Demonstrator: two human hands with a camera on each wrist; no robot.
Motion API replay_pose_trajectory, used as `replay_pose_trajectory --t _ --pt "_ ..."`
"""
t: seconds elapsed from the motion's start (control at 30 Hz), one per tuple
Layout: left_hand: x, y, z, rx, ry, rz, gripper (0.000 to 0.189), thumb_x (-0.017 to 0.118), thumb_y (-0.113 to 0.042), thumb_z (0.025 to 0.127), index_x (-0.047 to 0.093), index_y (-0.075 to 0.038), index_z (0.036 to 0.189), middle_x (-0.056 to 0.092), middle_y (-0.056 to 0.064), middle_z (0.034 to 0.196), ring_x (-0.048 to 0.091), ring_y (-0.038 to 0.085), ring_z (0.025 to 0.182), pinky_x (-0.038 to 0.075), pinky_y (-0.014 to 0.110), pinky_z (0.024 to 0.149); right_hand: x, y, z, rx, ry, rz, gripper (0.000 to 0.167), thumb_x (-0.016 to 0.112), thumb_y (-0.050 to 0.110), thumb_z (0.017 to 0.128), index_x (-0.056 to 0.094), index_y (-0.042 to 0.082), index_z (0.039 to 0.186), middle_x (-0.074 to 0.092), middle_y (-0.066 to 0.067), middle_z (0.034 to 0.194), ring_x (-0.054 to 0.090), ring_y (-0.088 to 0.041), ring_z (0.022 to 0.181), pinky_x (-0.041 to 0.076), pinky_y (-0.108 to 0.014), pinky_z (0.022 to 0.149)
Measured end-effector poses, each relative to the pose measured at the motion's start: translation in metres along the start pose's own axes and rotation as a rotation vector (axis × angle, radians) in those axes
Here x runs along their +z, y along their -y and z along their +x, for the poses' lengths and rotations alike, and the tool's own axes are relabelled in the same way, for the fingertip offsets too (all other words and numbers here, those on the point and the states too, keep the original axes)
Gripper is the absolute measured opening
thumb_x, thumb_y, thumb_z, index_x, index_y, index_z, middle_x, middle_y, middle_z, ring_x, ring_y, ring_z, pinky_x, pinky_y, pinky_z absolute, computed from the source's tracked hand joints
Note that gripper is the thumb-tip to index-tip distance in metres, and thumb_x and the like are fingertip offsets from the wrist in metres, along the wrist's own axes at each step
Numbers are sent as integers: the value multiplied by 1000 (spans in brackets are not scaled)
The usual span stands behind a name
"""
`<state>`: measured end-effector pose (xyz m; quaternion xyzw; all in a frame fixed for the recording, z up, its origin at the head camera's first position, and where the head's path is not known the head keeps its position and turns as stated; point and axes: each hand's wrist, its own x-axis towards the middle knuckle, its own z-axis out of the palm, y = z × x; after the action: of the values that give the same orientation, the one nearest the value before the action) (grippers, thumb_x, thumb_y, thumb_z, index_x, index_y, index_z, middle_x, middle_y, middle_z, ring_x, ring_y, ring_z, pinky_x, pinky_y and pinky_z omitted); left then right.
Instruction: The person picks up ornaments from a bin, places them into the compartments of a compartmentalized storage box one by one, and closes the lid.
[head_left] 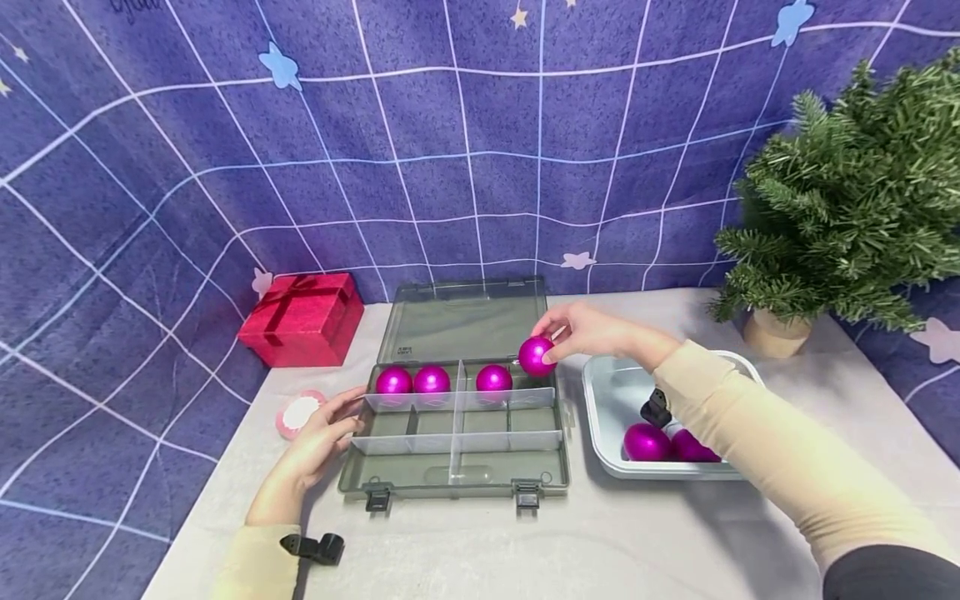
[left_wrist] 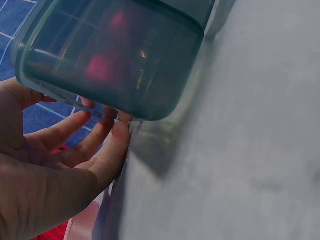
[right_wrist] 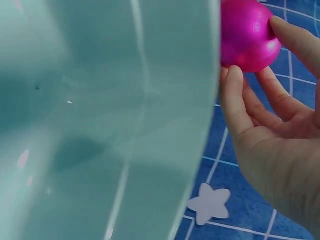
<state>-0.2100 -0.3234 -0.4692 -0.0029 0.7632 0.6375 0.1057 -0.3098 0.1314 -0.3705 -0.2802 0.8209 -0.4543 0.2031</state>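
Observation:
A magenta ball ornament (head_left: 536,357) is pinched between the thumb and fingers of my right hand (head_left: 579,332), above the back right compartment of a grey see-through divider box (head_left: 491,463). The right wrist view shows the same ball (right_wrist: 251,37) in the fingertips. To its left, a single ball (head_left: 494,382) sits in that compartment, and two more balls (head_left: 394,383) lie side by side in the back left one. My left hand (head_left: 321,435) rests its fingers against the box's left side; in the left wrist view the hand (left_wrist: 65,150) has loosely bent fingers touching the wall.
Right of the box, a pale plastic tub (head_left: 600,417) holds magenta balls (head_left: 647,442), partly behind my right forearm. The box's lid (head_left: 465,321) lies folded back. A red gift box (head_left: 306,319), a pink-and-white ribbon roll (head_left: 298,414) and a small artificial fir tree (head_left: 847,200) stand around.

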Motion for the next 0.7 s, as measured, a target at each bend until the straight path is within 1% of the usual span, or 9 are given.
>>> replay_pose_trajectory --t 0.17,0.33,0.43,0.6,0.7 --pt "-1 0 -1 10 3 -12 65 48 3 96 29 -1 159 32 25 158 44 22 127 39 39 96 6 -9 6 4 14 -54 42 79 3 81 65 -4 120 67 -17 116 67 -34 105 52 -40 92" --pt "1 0 -3 19 -1 -30 66 48 4 95 29 1 158 33 26 158 49 15 123 43 34 94 11 -14 9 30 13 -64 43 80 4 81 65 -2 121 67 -13 116 67 -32 102 53 -36 87" --pt "1 0 -3 30 -2 -50 66 49 5 95 29 2 157 33 27 157 53 10 120 46 31 93 15 -15 10 7 19 -88 42 81 4 81 65 -3 120 67 -14 115 67 -33 102 55 -37 84" --pt "2 -1 -3 36 3 -60 66 49 6 95 29 3 157 33 27 158 54 9 120 46 29 93 19 -12 11 -35 41 -182 42 82 4 79 66 -2 117 68 -13 110 65 -32 103 51 -41 90" --pt "1 -1 -2 29 3 -55 66 49 6 95 29 2 158 33 26 158 52 11 122 46 30 94 22 -11 12 -40 46 -232 43 83 2 78 67 -2 117 67 -11 107 64 -30 101 49 -43 92"
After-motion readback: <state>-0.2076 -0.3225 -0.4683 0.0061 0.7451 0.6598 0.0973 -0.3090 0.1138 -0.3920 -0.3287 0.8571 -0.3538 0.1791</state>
